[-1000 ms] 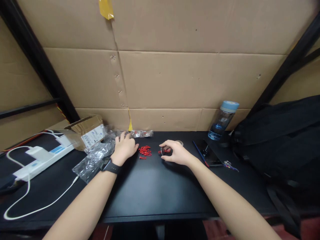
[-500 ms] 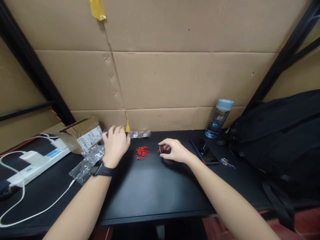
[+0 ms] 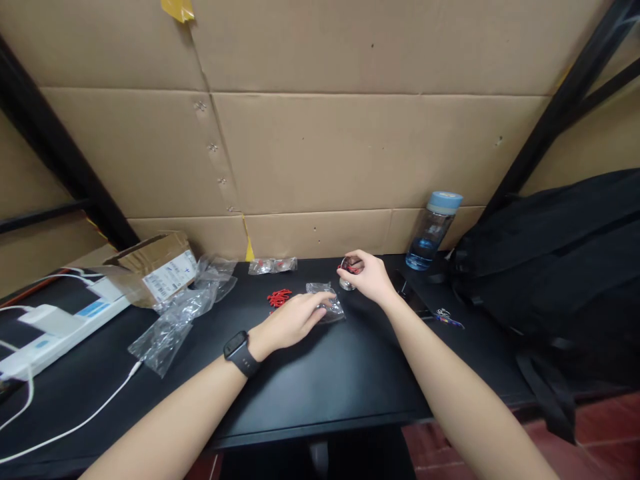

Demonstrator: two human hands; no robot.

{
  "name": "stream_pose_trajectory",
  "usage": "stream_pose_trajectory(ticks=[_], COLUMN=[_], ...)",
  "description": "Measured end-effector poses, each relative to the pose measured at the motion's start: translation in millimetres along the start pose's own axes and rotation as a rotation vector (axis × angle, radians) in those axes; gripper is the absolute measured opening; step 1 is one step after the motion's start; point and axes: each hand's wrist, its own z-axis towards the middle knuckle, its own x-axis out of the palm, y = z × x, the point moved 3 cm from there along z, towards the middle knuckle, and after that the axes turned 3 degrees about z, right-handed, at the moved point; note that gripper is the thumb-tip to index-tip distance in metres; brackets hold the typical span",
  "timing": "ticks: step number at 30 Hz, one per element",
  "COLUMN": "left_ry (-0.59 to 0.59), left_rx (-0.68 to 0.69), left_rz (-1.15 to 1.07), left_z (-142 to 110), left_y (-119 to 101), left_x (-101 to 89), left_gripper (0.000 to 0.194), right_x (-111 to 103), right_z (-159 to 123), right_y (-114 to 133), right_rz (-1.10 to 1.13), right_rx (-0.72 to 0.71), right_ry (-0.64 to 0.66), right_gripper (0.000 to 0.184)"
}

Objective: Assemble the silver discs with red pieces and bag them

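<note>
My left hand (image 3: 295, 317), with a dark watch on its wrist, has its fingers on a small clear plastic bag (image 3: 336, 308) near the middle of the table. The bag's contents are too small to make out. Between the thumb and fingers of my right hand (image 3: 371, 275) is a small round clear piece with a rim (image 3: 343, 267), red cord showing at it. Just under that hand sits a shiny silvery round item (image 3: 346, 285). A pile of red cord loops (image 3: 279, 297) lies beside my left hand, partly covered by it.
Crumpled clear bags (image 3: 173, 327) lie by an open cardboard box (image 3: 163, 267) and a white power strip (image 3: 65, 340) on the left. Another small packet (image 3: 273, 265) lies at the back. On the right are a water bottle (image 3: 433, 233), a phone, keys (image 3: 445, 316) and a black backpack (image 3: 555, 273).
My left hand has moved right from the crumpled bags to the table's middle, where the small plastic bag now shows. My right hand has shifted right and slightly away, still holding the round piece.
</note>
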Motion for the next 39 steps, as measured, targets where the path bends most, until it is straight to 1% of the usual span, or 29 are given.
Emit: stream_pose_trajectory(ticks=[2,3,6,8,11,13,15,16,18,20,22,26,32,33,37,39], left_ry=[-0.037,-0.026,0.075,0.117,0.109,0.109,0.127,0.135,0.138,0.124,0.114,0.133,0.144,0.144,0.145,0.152], left_rx=[0.007,0.014,0.032,0.021,-0.015,-0.018,-0.004,0.004,0.013,0.012,0.009,0.020,0.021,0.021,0.033,0.029], left_rz=[0.074,0.104,0.136,0.136,0.193,0.250,0.281,0.281,0.264,0.244,0.232,0.236,0.211,0.207,0.188,0.183], left_z=[0,0,-2,-3,-4,-5,-6,-7,-9,-10,-9,-8,-9,-9,-9,-9], left_y=[4,6,11,11,7,3,2,2,4,7,9,8,10,11,11,11], left_x=[-1.4,-1.9,-1.1,0.6,3.6,5.1,5.4,5.0,3.5,2.6,3.4,9.1,11.9,11.7,11.2,11.3], left_gripper=[0.031,0.027,0.024,0.028,0.030,0.034,0.037,0.038,0.038,0.037,0.037,0.040,0.040,0.040,0.041,0.041], right_x=[0,1,0,-4,-10,-11,-8,-7,-4,-1,0,4,13,12,9,9], right_z=[-1,-2,-6,-9,-15,-19,-21,-22,-21,-20,-18,-18,-20,-20,-21,-20], right_y=[4,7,19,28,36,37,33,30,23,17,13,12,14,13,6,5], right_rz=[0.004,0.006,-0.007,-0.053,-0.133,-0.157,-0.193,-0.219,-0.270,-0.303,-0.323,-0.318,-0.283,-0.254,-0.104,-0.083], right_rx=[-0.032,-0.052,-0.096,-0.102,-0.104,-0.111,-0.118,-0.119,-0.116,-0.117,-0.130,-0.158,-0.122,-0.109,-0.033,-0.033], right_ry=[0.045,0.086,0.241,0.328,0.485,0.627,0.706,0.707,0.661,0.622,0.609,0.601,0.540,0.557,0.711,0.719], right_gripper=[0.037,0.040,0.049,0.043,0.026,0.024,0.024,0.023,0.022,0.022,0.021,0.023,0.025,0.024,0.022,0.021])
